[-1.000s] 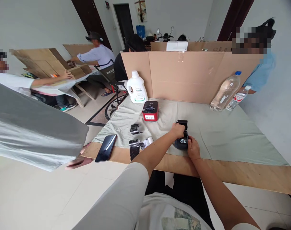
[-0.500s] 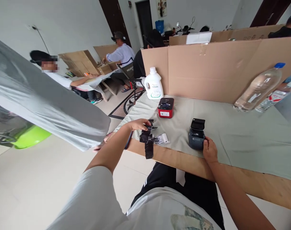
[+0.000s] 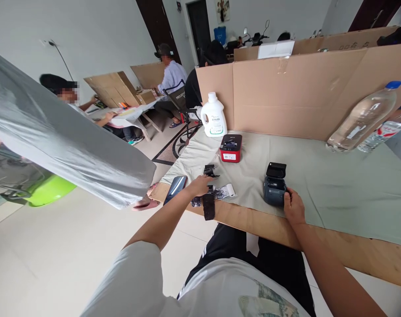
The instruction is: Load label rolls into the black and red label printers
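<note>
Resting against the near side of a small dark grey label printer [image 3: 274, 190] with its black lid raised, the right hand [image 3: 293, 208] is curled, fingers touching the casing; whether it truly grips cannot be told. The printer stands on the pale green cloth of the tabletop [image 3: 336, 185], just beyond that hand.

Well to the left, the left hand [image 3: 199, 186] is closed loosely over a strip of black ribbon [image 3: 208, 204] — one end is pinched under the fingers, the other hangs over the wooden edge of the tabletop. Just right of that hand a small white paper roll [image 3: 225, 191] lies on the cloth. Just beyond it a crumpled black piece [image 3: 209, 171] is seen, and just left of it a dark smartphone [image 3: 175, 189] lies near the tabletop's corner.

Farther beyond both hands, a red box-shaped printer [image 3: 231, 148] and a white plastic jug [image 3: 213, 115] stand before a brown cardboard screen [image 3: 296, 94]. Far to the right of the right hand, a clear plastic bottle with a blue cap [image 3: 362, 119] leans against that screen.
</note>
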The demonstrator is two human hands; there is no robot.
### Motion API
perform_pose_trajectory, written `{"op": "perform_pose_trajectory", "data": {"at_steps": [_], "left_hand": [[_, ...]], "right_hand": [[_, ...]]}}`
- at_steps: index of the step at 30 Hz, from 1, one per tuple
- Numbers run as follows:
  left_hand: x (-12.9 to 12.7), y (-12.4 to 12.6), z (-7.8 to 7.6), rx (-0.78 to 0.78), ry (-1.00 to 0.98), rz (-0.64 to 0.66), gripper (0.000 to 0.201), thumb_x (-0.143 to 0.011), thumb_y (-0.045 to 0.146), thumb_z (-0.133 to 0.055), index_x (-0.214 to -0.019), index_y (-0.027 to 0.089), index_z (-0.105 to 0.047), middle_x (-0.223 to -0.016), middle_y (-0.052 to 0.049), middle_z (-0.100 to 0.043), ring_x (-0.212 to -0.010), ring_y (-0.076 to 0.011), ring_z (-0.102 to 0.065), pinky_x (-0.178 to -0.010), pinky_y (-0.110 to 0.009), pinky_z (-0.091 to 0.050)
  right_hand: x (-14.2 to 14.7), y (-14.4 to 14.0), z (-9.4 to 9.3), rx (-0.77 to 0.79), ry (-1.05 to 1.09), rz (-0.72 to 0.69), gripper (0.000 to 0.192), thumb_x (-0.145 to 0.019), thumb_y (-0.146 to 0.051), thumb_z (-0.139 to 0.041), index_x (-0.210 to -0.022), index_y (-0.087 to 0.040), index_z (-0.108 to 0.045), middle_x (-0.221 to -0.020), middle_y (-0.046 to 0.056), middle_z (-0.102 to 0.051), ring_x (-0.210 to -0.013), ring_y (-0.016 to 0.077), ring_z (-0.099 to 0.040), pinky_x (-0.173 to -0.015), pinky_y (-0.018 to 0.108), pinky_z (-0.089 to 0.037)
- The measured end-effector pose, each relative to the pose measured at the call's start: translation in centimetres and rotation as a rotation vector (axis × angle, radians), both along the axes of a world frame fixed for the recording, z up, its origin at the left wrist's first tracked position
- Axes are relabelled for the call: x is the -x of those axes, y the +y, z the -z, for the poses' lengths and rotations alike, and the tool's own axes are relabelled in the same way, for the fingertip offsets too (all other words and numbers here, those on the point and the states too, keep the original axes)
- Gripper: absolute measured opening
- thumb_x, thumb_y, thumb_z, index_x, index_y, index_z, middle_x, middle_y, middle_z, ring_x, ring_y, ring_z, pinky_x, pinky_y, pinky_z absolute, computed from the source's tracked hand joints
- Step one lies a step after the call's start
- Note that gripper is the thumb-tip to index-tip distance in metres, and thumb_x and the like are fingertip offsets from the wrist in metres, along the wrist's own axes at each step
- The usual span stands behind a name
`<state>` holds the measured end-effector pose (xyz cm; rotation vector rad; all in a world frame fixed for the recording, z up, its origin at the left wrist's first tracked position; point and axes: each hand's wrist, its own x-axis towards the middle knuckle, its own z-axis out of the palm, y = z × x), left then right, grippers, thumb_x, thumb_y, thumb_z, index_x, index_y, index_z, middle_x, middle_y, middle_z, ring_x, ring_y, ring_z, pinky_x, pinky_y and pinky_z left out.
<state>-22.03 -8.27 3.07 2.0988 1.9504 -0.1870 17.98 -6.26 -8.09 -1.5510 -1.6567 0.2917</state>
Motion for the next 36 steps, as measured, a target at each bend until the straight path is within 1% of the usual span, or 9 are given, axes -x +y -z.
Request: {"op": "perform_pose_trajectory", "data": {"at_steps": [5,10,16,20,24,27,29,32,36], "left_hand": [[-2.3,-0.8,0.8,0.01,0.069,0.096,0.052,-0.074,0.007,-0.053,-0.119,0.03,-0.06,-0.122,-0.009,-0.055,-0.113,-0.0296,-0.049,-0.091,-0.037,-0.041],[-2.0,-0.6,0.9,-0.001,0.069,0.145,0.042,-0.077,0.007,-0.052,-0.113,0.026,-0.063,-0.11,-0.008,-0.061,-0.108,-0.0269,-0.054,-0.093,-0.035,-0.04],[0.4,0.6,-1.5,-0.08,-0.162,0.059,0.04,-0.075,0.011,-0.056,-0.112,0.023,-0.062,-0.117,-0.005,-0.061,-0.109,-0.0239,-0.055,-0.094,-0.031,-0.041],[0.2,1.3,-3.7,-0.072,-0.387,0.001,0.039,-0.073,0.017,-0.057,-0.111,0.021,-0.061,-0.109,-0.001,-0.064,-0.094,-0.0197,-0.058,-0.087,-0.028,-0.044],[-4.1,2.4,-5.8,0.034,-0.549,0.085,0.039,-0.07,0.019,-0.06,-0.108,0.019,-0.062,-0.099,-0.001,-0.065,-0.087,-0.0176,-0.057,-0.083,-0.027,-0.044],[-9.4,3.9,-7.2,0.116,-0.592,0.28,0.035,-0.07,0.019,-0.06,-0.105,0.019,-0.063,-0.096,-0.001,-0.063,-0.086,-0.0164,-0.056,-0.082,-0.026,-0.043],[-13.3,5.1,-7.5,0.142,-0.623,0.411,0.039,-0.071,0.018,-0.059,-0.11,0.02,-0.06,-0.096,-0.001,-0.062,-0.085,-0.0153,-0.056,-0.079,-0.025,-0.044],[-18.5,7.3,-6.6,0.148,-0.634,0.486,0.051,-0.068,0.015,-0.062,-0.118,0.02,-0.051,-0.094,-0.001,-0.061,-0.083,-0.0143,-0.057,-0.075,-0.024,-0.045],[-23.1,9.9,-3.7,0.085,-0.486,0.504,0.046,-0.064,0.014,-0.066,-0.108,0.017,-0.053,-0.094,-0.003,-0.062,-0.083,-0.0159,-0.058,-0.072,-0.024,-0.046]], "right_hand": [[0.0,0.0,0.1,-0.019,0.023,0.009,0.05,-0.09,-0.049,-0.029,-0.113,-0.016,-0.058,-0.107,0.015,-0.064,-0.099,0.0272,-0.056,-0.09,0.047,-0.043],[0.1,0.1,0.1,-0.017,0.019,0.018,0.05,-0.09,-0.05,-0.028,-0.111,-0.016,-0.058,-0.104,0.014,-0.065,-0.096,0.0267,-0.057,-0.087,0.046,-0.044],[0.1,0.1,0.3,-0.01,0.025,0.014,0.049,-0.09,-0.048,-0.028,-0.111,-0.016,-0.058,-0.105,0.014,-0.065,-0.096,0.0271,-0.056,-0.087,0.047,-0.044],[0.3,-0.1,-0.6,-0.081,0.047,0.023,0.047,-0.09,-0.048,-0.03,-0.109,-0.016,-0.059,-0.107,0.016,-0.063,-0.103,0.0286,-0.054,-0.092,0.05,-0.042],[2.1,-1.6,-3.5,-0.22,0.172,-0.058,0.043,-0.089,-0.046,-0.04,-0.116,-0.016,-0.056,-0.122,0.016,-0.056,-0.116,0.0272,-0.048,-0.096,0.047,-0.041],[4.3,-2.7,-5.7,-0.096,0.324,-0.333,0.053,-0.084,-0.047,-0.052,-0.129,-0.019,-0.046,-0.128,0.013,-0.054,-0.117,0.0247,-0.05,-0.095,0.042,-0.045],[5.4,-3.2,-6.3,0.052,0.416,-0.413,0.063,-0.079,-0.046,-0.06,-0.133,-0.021,-0.041,-0.124,0.011,-0.058,-0.112,0.0244,-0.055,-0.093,0.042,-0.046],[5.7,-3.7,-6.0,0.177,0.548,-0.272,0.058,-0.077,-0.04,-0.062,-0.128,-0.021,-0.045,-0.107,0.009,-0.066,-0.097,0.0237,-0.063,-0.085,0.042,-0.051],[4.7,-4.1,-4.9,0.194,0.582,-0.063,0.052,-0.076,-0.035,-0.059,-0.124,-0.02,-0.047,-0.097,0.008,-0.068,-0.089,0.0244,-0.065,-0.08,0.043,-0.052]]}}
